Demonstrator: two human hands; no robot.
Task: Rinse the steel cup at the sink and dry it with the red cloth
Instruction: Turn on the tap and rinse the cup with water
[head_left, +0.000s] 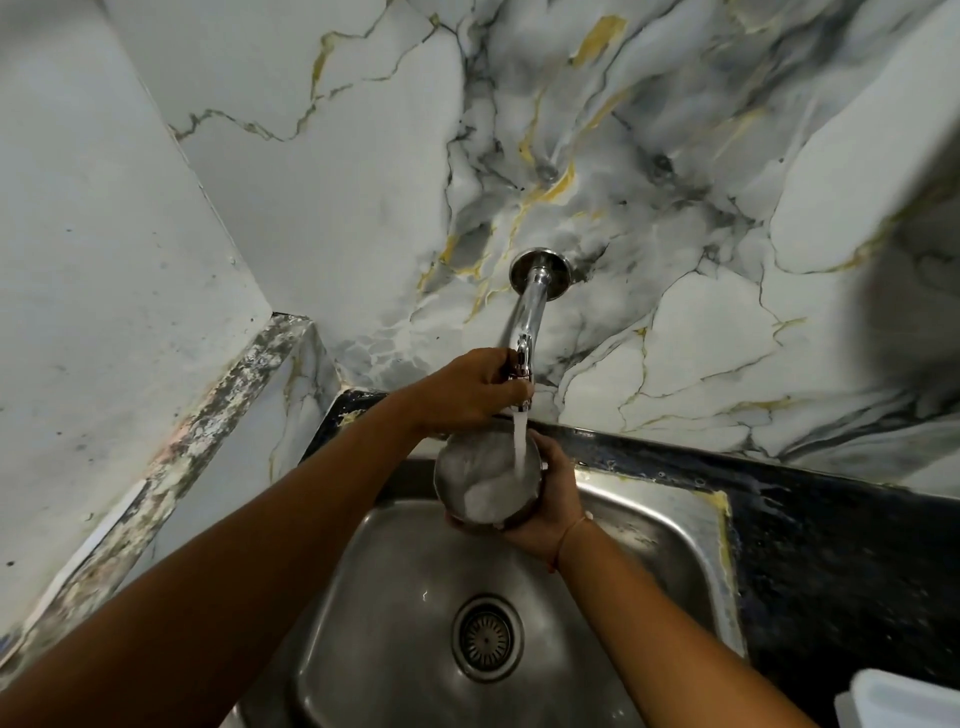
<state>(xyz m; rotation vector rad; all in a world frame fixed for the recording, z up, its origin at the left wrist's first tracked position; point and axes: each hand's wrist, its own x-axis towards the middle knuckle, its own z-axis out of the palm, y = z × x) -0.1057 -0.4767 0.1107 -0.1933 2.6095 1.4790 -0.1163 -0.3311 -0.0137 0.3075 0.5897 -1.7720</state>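
Two bare hands work over a steel sink (649, 512) set into a dark desk (831, 530). The right hand (545, 499) is wrapped around the steel cup (485, 475), fingers curled round its far side and its base, holding it tilted with the mouth open toward the camera, above the back part of the basin. A thin thread band sits on that wrist. The left hand (467, 395) reaches across from the left and is closed on the end of the chrome tap (527, 322), gripping the lower part of the spout just above the cup. The tap comes out of a round wall plate on the marble-patterned wall (675, 208) and curves down. A white stream of water (519, 441) falls from the tap into the cup, near its right inner wall, and froths at the bottom of the cup. Below the cup, the basin shows a round drain strainer (487, 638). At the lower right corner, a white object (904, 701) rests on the desk; what it is cannot be told.
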